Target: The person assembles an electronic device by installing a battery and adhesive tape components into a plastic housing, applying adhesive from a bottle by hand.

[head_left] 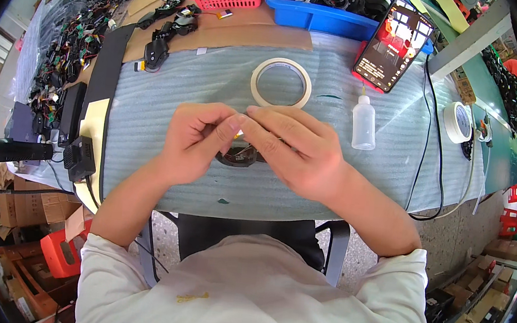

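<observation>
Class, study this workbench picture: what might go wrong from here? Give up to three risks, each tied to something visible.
1. Thin wires show at the dark part beneath the left hand and right hand; a careless pull might strain them.
2. Both hands hide much of the work, so a slip could go unnoticed.
3. The squeeze bottle stands upright near the right hand; a sideways sweep might tip it.

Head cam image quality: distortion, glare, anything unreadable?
Head view: fisheye bows the near edge of the table, and the picture corners go black; head view: pinkish bright patch on the right hand near the wrist; head view: dark part under the fingers mostly hidden, so its details can't be read.
</observation>
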A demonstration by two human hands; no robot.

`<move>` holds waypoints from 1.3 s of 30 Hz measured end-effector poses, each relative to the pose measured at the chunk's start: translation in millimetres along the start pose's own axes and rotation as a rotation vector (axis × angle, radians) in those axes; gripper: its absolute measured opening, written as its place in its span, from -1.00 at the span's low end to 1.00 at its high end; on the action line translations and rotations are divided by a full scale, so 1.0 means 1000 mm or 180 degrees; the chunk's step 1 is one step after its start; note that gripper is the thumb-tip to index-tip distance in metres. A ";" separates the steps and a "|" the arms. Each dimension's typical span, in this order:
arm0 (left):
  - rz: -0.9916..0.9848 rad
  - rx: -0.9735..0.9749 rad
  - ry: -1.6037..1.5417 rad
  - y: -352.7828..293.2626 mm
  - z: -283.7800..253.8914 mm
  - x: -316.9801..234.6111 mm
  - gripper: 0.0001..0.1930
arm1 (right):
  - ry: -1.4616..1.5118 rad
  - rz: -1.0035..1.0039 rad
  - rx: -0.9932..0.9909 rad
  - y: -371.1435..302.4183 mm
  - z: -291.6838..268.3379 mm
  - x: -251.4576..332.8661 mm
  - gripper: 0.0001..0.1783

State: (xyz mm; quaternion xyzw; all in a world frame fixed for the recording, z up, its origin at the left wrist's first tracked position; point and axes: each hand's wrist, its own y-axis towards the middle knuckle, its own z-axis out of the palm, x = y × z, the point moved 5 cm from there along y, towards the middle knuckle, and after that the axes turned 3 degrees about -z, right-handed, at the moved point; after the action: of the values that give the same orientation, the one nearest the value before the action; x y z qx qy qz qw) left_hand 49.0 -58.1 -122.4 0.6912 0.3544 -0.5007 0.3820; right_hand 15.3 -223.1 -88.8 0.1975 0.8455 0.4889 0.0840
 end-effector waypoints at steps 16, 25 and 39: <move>0.0346 -0.0099 0.0863 0.027 -0.001 -0.049 -0.72 | -0.1241 -0.0411 0.0617 0.032 -0.019 0.003 -0.68; 0.0777 -0.0593 0.0526 0.028 -0.010 -0.019 -0.73 | -0.0373 -0.0185 -0.0011 0.009 -0.036 -0.042 -0.66; 0.1350 -0.0380 0.1592 0.017 0.024 -0.012 -0.47 | -0.0213 0.0763 -0.0027 0.003 -0.037 -0.040 -0.83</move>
State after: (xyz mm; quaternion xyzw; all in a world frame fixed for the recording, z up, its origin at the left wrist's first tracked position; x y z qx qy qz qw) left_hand 50.7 -88.0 -112.8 0.8274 0.3142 -0.2032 0.4188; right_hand 40.5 -267.7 -69.4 0.3130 0.8105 0.4922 0.0540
